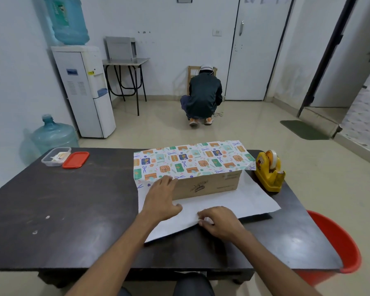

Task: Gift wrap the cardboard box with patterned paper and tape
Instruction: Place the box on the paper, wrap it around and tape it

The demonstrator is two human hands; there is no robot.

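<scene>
The cardboard box (209, 185) sits on the dark surface (73, 199), its top draped with patterned paper (192, 159). The left hand (161, 197) presses flat-fingered on the paper's edge; the right hand (220, 223) pinches the near edge. A tape dispenser (269, 173) stands just beside.

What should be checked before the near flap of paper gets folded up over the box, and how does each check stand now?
1. Patterned paper folded over the cardboard box top: ok.
2. Left hand presses that flap's edge down: ok.
3. Right hand pinches the near paper edge: ok.
4. Tape dispenser stands beside the box: ok.
5. Near flap long enough to overlap: cannot tell.
</scene>
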